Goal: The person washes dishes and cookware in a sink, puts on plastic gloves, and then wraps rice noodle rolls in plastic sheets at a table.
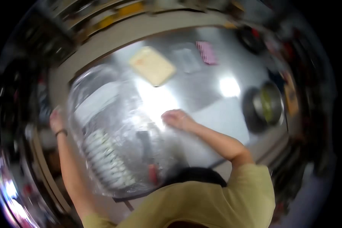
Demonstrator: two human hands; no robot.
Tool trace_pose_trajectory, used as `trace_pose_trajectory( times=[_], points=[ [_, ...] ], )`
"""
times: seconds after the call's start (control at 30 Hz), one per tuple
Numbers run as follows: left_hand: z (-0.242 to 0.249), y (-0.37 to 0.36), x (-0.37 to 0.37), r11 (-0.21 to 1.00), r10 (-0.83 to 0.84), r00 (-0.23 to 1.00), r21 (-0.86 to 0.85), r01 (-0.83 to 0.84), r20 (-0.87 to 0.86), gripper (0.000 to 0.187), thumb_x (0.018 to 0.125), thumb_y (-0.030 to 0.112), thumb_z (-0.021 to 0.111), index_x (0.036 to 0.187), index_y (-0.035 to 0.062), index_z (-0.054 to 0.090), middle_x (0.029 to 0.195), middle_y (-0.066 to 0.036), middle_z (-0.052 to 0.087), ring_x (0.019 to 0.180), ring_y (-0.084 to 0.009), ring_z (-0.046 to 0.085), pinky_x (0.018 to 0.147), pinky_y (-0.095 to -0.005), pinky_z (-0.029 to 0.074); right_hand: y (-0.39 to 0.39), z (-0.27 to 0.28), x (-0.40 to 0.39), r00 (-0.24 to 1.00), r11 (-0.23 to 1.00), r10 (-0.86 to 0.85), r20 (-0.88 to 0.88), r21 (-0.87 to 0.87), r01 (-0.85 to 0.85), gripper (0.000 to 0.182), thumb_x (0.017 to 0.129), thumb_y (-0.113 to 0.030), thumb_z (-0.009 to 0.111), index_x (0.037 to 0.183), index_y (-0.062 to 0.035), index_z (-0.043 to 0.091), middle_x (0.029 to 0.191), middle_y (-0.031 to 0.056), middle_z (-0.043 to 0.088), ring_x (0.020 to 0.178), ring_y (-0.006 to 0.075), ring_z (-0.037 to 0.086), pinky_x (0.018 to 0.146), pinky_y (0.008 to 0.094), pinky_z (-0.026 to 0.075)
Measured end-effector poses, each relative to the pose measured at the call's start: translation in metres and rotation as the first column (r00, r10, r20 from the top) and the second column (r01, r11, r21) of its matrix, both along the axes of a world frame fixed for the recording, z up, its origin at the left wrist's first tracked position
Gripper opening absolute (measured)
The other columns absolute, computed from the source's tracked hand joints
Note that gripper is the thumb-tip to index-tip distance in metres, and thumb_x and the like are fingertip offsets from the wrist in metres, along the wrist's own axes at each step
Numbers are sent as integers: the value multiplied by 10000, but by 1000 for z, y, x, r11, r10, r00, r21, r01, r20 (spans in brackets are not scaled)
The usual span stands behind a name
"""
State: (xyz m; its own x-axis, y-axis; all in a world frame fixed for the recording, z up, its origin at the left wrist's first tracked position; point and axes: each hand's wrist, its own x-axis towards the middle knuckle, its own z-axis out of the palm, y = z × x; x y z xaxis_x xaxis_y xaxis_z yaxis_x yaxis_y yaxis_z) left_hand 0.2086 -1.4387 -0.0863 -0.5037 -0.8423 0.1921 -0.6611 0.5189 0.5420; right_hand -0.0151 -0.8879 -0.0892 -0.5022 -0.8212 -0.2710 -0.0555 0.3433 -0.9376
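A large clear plastic sheet (pixel 131 108) spreads over the left half of the metal table. Beneath it lies a row of white pieces with green flecks (pixel 106 157), along with a white flat item (pixel 97 100) and what looks like a knife with a red handle (pixel 152 174). My left hand (pixel 56 121), blurred by motion, is out past the table's left side, close to the sheet's edge. Over the middle of the table is my right hand (pixel 178 119), its fingers curled in, near the sheet's right part; what it holds, if anything, I cannot make out.
Toward the back are a cream rectangular block or tray (pixel 152 66), a clear plastic container (pixel 187 59) and a pink patterned item (pixel 206 52). A white board or sheet (pixel 224 117) lies on the right, beside a metal bowl (pixel 257 108) with something green inside.
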Motion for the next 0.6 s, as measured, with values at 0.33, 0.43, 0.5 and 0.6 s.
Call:
trace_pose_trajectory(
  times=[0.33, 0.43, 0.5, 0.6],
  points=[
    [-4, 573, -301, 344, -937, 329, -155, 926, -119, 278, 748, 98, 577, 1025, 65, 589, 854, -109, 582, 782, -282, 545, 680, -348, 458, 237, 38, 35, 949, 956, -293, -113, -9, 294, 233, 833, -208, 542, 1005, -61, 597, 954, 119, 615, 829, 269, 592, 744, 332, 469],
    [-35, 652, -343, 345, -938, 343, -179, 921, -45, 232, 775, 155, 573, 979, 49, 604, 853, -121, 594, 768, -284, 549, 654, -356, 447, 293, 41, 27, 872, 880, -473, -125, -15, 475, 224, 837, -196, 545, 1013, -67, 596, 953, 118, 614, 846, 260, 594, 754, 318, 469],
    [-64, 678, -361, 553, -647, 740, 556, 620, -181, 253, 807, 245, 560, 920, 26, 615, 825, -121, 601, 763, -257, 555, 640, -350, 441, 325, 30, 26, 787, 791, -610, -93, -20, 612, 211, 836, -184, 555, 1011, -74, 599, 945, 112, 616, 848, 245, 599, 760, 307, 470],
    [-35, 697, -358, 562, -549, 823, 665, 491, -144, 253, 822, 205, 599, 874, -36, 548, 656, -26, 520, 542, -84, 463, 498, -208, 382, 368, 29, 16, 671, 674, -738, -68, -45, 737, 186, 816, -123, 584, 993, -71, 608, 904, 118, 627, 775, 204, 610, 710, 273, 477]
  ],
)
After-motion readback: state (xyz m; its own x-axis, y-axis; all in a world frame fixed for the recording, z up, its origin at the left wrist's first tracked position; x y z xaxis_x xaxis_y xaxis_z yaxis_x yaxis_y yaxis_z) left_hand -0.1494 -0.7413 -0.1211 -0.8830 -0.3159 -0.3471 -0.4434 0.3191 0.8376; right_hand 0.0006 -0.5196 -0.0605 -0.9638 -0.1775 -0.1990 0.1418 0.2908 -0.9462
